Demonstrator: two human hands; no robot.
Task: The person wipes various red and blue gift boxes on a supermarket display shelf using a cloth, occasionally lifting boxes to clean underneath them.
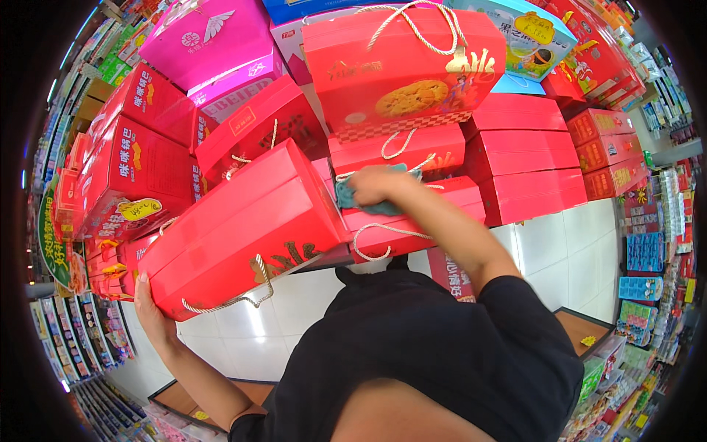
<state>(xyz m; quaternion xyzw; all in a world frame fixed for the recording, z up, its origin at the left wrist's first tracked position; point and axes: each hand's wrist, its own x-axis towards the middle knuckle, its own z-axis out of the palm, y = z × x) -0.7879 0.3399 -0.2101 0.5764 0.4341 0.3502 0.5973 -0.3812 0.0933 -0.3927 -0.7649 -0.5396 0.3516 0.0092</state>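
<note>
My left hand (148, 306) grips the near left end of a long red gift box (237, 215), which is tilted and has a rope handle (264, 279) on its side. A teal cloth (381, 205) lies bunched under my right hand (371, 185), pressed to the top of a lower red gift box (409, 218). Part of the cloth is hidden by the hand. Just behind it sits another red gift box (397, 152) with rope handles. Above that stands a large red cookie gift box (406, 77) with a cookie picture and a looped rope handle.
Red cartons (130, 177) with a yellow tag are stacked at left. More red boxes (530, 171) form a stack at right. Magenta boxes (204, 41) and a light-blue box (525, 41) stand at the back. Shop shelves (646, 259) line the sides above a white tiled floor (237, 342).
</note>
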